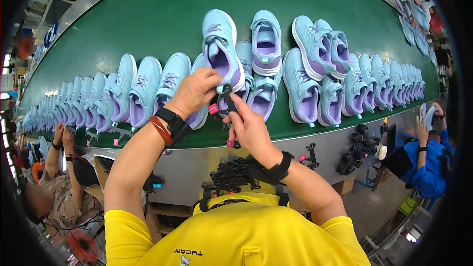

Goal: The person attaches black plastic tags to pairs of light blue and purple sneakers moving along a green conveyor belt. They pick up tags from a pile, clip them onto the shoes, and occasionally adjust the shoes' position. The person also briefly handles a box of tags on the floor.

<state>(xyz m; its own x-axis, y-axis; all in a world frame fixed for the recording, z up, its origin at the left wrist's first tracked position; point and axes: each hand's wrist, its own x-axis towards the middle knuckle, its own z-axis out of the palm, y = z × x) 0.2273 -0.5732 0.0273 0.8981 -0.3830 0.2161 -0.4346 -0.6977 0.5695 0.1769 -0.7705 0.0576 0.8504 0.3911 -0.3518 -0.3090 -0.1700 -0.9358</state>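
Light blue sneaker [220,45], purple-lined, purple-laced, white-soled

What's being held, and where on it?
Left grip: light-blue shoe, at its heel end. Right grip: black hanger, near its end beside the shoe.

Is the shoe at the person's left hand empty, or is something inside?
The shoe looks empty: its opening shows only purple lining.

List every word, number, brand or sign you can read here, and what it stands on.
Yellow shirt: dark lettering, upside down; I won't copy it.
Pink tag on the held black hanger: a pale mark, likewise not copied.
Other pink tags: too small to read surely.
Blue label: too small.
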